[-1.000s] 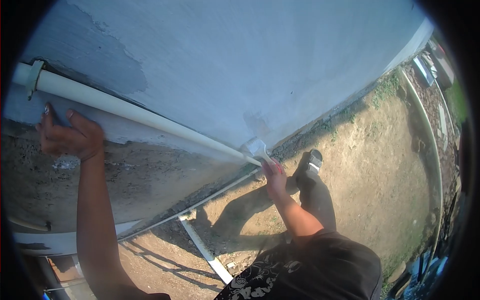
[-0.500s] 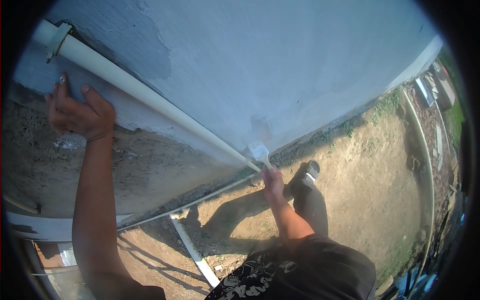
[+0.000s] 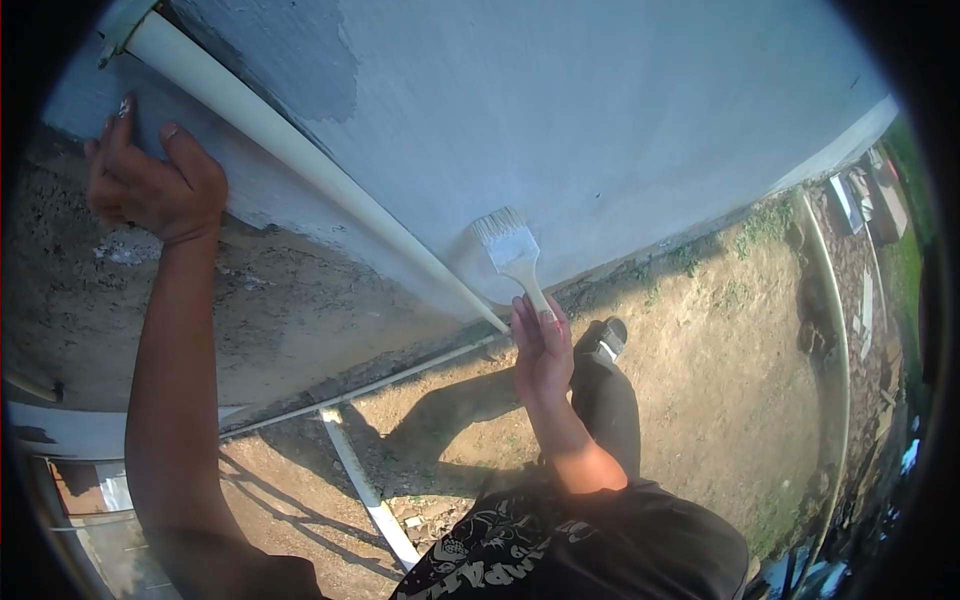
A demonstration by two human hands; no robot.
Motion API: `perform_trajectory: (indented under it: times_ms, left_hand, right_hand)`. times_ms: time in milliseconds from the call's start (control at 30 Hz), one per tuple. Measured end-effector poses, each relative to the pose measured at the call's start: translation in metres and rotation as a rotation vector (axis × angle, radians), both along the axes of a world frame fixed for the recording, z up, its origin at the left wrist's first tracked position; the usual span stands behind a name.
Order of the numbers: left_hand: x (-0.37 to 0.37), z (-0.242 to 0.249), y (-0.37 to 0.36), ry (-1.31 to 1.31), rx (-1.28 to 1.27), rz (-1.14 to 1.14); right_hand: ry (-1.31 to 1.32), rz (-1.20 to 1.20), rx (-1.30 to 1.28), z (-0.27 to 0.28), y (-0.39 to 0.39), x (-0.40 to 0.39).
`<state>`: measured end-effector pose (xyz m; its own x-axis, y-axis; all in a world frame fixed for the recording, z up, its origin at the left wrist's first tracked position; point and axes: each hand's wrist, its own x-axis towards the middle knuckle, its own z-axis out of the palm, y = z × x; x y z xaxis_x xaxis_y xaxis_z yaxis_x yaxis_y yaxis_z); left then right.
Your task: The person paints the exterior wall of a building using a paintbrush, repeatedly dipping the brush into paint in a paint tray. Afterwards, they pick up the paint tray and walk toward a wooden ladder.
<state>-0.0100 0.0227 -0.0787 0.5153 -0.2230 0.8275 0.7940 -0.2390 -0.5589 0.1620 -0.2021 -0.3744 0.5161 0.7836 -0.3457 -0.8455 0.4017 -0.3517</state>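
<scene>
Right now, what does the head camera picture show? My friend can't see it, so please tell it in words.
The person's right hand holds a paintbrush with its white bristles against a pale blue wall. The left hand presses flat on the wall below a white pipe that runs slanting across it. Bare dirt ground lies beneath.

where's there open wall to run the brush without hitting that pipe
The broad painted wall above and right of the white pipe is bare, down to the ground edge. The brush in the right hand sits there. It is tighter below the pipe, where the left hand presses the rough strip.
</scene>
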Motion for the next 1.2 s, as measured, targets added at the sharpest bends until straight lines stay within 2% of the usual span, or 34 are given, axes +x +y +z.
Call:
perform_trajectory:
  times_ms: [100,133,200,300,467,533,633,767,833,900,933,1067,1167,1200]
  left_hand:
    - [0.002,0.001,-0.002,-0.011,0.008,-0.016]
    - [0.003,0.001,-0.003,-0.009,0.003,-0.013]
    - [0.003,0.000,-0.004,-0.013,0.009,0.005]
    - [0.004,0.000,-0.005,-0.026,0.019,0.025]
    - [0.001,0.000,0.002,-0.039,0.011,-0.036]
    - [0.000,0.000,0.000,-0.036,0.002,-0.004]
    - [-0.001,-0.001,0.001,-0.040,0.007,-0.002]
    - [-0.002,0.001,0.003,-0.015,0.021,-0.018]
    - [0.002,0.000,-0.002,-0.017,0.002,-0.041]
    - [0.003,-0.001,-0.003,-0.020,0.008,-0.028]
    - [0.003,-0.001,-0.004,-0.022,-0.001,-0.014]
    - [0.005,0.000,-0.005,-0.015,0.011,0.000]
    - [0.002,-0.003,-0.003,-0.041,-0.020,0.003]
    - [0.001,-0.001,-0.002,-0.028,-0.011,-0.009]
  right_hand:
    - [0.000,0.036,-0.129,-0.060,0.008,-0.007]
    - [0.000,0.039,-0.122,-0.093,0.011,-0.013]
    - [-0.098,0.061,-0.291,-0.156,0.012,-0.023]
    - [0.013,0.076,-0.311,-0.176,0.014,-0.019]
    - [0.018,0.064,-0.243,-0.075,0.028,-0.004]
    - [0.013,0.040,-0.077,-0.025,0.016,0.004]
    - [-0.050,0.012,0.020,0.021,-0.004,0.007]
    - [-0.083,0.040,0.052,-0.020,0.004,0.005]
    - [-0.135,0.070,-0.125,-0.080,0.012,0.000]
    - [-0.124,0.078,-0.175,-0.150,0.008,-0.006]
    - [-0.111,0.087,-0.241,-0.167,0.006,-0.006]
    - [-0.008,0.081,-0.339,-0.163,0.012,-0.003]
    - [-0.067,0.085,-0.159,-0.098,0.021,0.006]
    - [-0.070,0.086,-0.167,-0.074,0.015,0.008]
